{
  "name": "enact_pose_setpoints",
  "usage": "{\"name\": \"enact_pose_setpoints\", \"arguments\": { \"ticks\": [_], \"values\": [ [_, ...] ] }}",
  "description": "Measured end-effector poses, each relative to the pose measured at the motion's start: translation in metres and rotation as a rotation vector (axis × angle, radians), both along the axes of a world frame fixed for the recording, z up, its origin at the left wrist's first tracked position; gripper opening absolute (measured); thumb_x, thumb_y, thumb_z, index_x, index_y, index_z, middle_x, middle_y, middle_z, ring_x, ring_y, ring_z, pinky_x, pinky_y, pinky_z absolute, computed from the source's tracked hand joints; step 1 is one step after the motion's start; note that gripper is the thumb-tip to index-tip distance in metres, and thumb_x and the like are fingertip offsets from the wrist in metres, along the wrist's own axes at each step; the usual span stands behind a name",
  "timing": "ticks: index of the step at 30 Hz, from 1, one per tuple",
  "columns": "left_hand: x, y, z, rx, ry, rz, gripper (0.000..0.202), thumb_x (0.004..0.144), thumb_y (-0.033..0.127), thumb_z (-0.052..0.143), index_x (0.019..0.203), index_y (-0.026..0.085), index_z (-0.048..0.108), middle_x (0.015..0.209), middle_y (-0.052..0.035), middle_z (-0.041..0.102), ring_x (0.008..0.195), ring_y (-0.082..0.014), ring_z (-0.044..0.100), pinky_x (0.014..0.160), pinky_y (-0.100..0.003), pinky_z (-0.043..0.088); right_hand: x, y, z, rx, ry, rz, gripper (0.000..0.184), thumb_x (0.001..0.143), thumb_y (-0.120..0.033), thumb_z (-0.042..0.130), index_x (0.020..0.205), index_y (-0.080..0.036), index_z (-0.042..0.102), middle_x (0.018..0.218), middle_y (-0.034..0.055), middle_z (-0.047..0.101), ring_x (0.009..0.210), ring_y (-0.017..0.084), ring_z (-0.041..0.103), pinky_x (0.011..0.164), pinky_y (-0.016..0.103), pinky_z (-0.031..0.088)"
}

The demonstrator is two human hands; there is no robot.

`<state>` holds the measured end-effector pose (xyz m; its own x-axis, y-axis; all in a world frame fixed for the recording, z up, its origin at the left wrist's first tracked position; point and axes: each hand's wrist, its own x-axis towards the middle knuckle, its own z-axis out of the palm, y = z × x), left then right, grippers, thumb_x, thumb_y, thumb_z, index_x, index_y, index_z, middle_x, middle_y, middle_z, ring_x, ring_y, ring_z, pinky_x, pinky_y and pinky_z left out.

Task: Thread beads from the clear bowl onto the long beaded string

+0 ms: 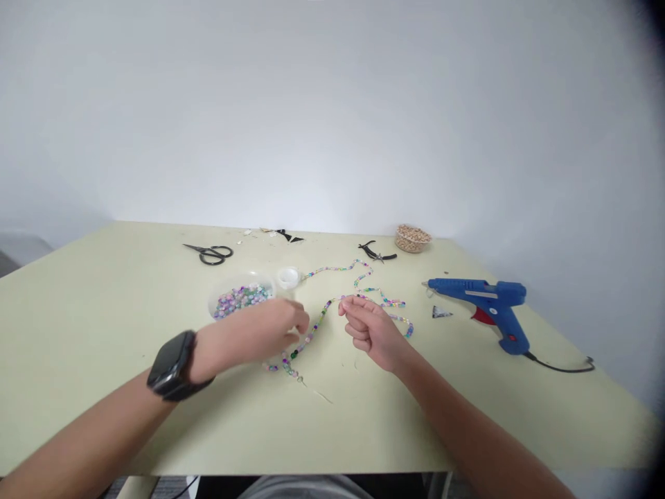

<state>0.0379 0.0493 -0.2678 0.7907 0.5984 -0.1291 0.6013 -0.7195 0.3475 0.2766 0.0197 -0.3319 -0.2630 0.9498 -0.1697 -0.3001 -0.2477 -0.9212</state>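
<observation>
One beaded strand [316,331]: right hand [371,331] pinches it, left hand [254,336] curled above, hold unclear; bead bowl [214,303] at 10 o'clock.

Two hands [252,336] [371,334], one bead strand [322,320] — one glue gun [481,294] (blue)

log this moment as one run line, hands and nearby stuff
left hand: curled beside multicoloured bead strand | right hand: pinching strand | nearby: clear plastic bowl of loose pastel beads
</observation>
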Motion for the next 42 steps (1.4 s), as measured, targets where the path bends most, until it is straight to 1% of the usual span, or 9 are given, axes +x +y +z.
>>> {"name": "enact_pose_setpoints", "arguments": {
  "ticks": [3, 6, 10, 18, 25, 31, 35, 39, 42],
  "values": [
    [-0.012, -0.024, -0.027, 0.009, 0.085, -0.003, 0.025, 0.091, 0.010, 0.052, 0.109, 0.019, 0.067, 0.106, -0.0085, 0.069, 0.093, -0.0227, 0.066, 0.079, -0.033, 0.045, 0.002, 0.001, 0.001, 0.004, 0.022, -0.020, 0.030, 0.085, -0.044, 0.075, 0.081, -0.019, 0.059, 0.054, -0.0121, 0.015, 0.048, 0.006, 0.007, 0.039, 0.018, 0.006],
    [-0.019, -0.037, -0.044, 0.057, 0.085, 0.068, 0.031, 0.093, 0.005, 0.044, 0.111, 0.019, 0.065, 0.106, -0.0097, 0.068, 0.099, -0.0238, 0.065, 0.085, -0.034, 0.045, 0.003, 0.003, -0.001, 0.007, 0.035, -0.034, 0.028, 0.085, -0.042, 0.075, 0.081, -0.019, 0.061, 0.055, -0.0116, 0.016, 0.049, 0.006, 0.008, 0.040, 0.018, 0.007],
    [-0.022, -0.033, -0.051, 0.030, 0.071, 0.121, 0.026, 0.093, 0.005, 0.041, 0.097, 0.018, 0.063, 0.103, -0.0092, 0.065, 0.095, -0.0236, 0.062, 0.082, -0.035, 0.044, 0.004, 0.004, -0.004, 0.005, 0.037, -0.045, 0.027, 0.085, -0.041, 0.075, 0.082, -0.018, 0.063, 0.055, -0.0114, 0.016, 0.049, 0.006, 0.008, 0.040, 0.018, 0.007],
    [-0.030, -0.014, -0.069, -0.016, -0.113, 0.193, 0.015, 0.091, 0.010, 0.044, 0.084, 0.019, 0.054, 0.095, -0.0055, 0.059, 0.087, -0.0208, 0.056, 0.074, -0.033, 0.039, 0.005, 0.006, -0.005, -0.007, 0.034, -0.050, 0.026, 0.087, -0.040, 0.075, 0.081, -0.018, 0.062, 0.056, -0.0112, 0.016, 0.049, 0.006, 0.008, 0.040, 0.018, 0.008],
    [-0.034, -0.016, -0.063, -0.041, -0.216, 0.189, 0.016, 0.099, 0.028, 0.048, 0.088, 0.019, 0.054, 0.092, -0.0042, 0.060, 0.081, -0.0183, 0.055, 0.072, -0.032, 0.039, 0.011, 0.003, 0.004, 0.000, 0.079, -0.013, 0.026, 0.088, -0.039, 0.073, 0.081, -0.018, 0.060, 0.057, -0.0110, 0.015, 0.051, 0.006, 0.007, 0.039, 0.016, 0.008],
    [-0.037, -0.020, -0.057, -0.210, -0.167, 0.010, 0.005, 0.091, 0.024, 0.062, 0.090, 0.020, 0.061, 0.094, -0.0025, 0.064, 0.085, -0.0169, 0.057, 0.072, -0.029, 0.039, 0.034, -0.002, 0.023, 0.106, 0.207, -0.026, 0.022, 0.094, -0.036, 0.068, 0.082, -0.019, 0.061, 0.059, -0.0095, 0.012, 0.050, 0.007, 0.006, 0.038, 0.017, 0.008],
    [-0.033, -0.022, -0.059, -0.332, -0.139, -0.058, 0.009, 0.086, 0.025, 0.070, 0.088, 0.021, 0.062, 0.091, -0.0011, 0.064, 0.085, -0.0159, 0.057, 0.072, -0.027, 0.040, 0.044, -0.004, 0.032, 0.155, 0.248, -0.039, 0.021, 0.095, -0.034, 0.066, 0.081, -0.019, 0.062, 0.060, -0.0090, 0.012, 0.049, 0.007, 0.006, 0.038, 0.018, 0.007],
    [-0.029, -0.023, -0.060, -0.380, -0.097, -0.029, 0.014, 0.085, 0.028, 0.071, 0.089, 0.020, 0.059, 0.092, -0.0005, 0.061, 0.079, -0.0141, 0.056, 0.068, -0.027, 0.040, 0.045, -0.004, 0.032, 0.159, 0.244, -0.041, 0.020, 0.095, -0.032, 0.067, 0.081, -0.018, 0.063, 0.060, -0.0090, 0.012, 0.049, 0.007, 0.006, 0.038, 0.017, 0.007],
    [-0.031, -0.024, -0.056, -0.337, -0.048, 0.040, 0.023, 0.083, 0.034, 0.073, 0.091, 0.021, 0.056, 0.094, -0.0004, 0.061, 0.077, -0.0149, 0.053, 0.066, -0.028, 0.036, 0.044, -0.004, 0.031, 0.161, 0.237, -0.047, 0.020, 0.095, -0.032, 0.066, 0.081, -0.018, 0.064, 0.059, -0.0090, 0.012, 0.050, 0.006, 0.006, 0.038, 0.017, 0.008]
  ]
}}
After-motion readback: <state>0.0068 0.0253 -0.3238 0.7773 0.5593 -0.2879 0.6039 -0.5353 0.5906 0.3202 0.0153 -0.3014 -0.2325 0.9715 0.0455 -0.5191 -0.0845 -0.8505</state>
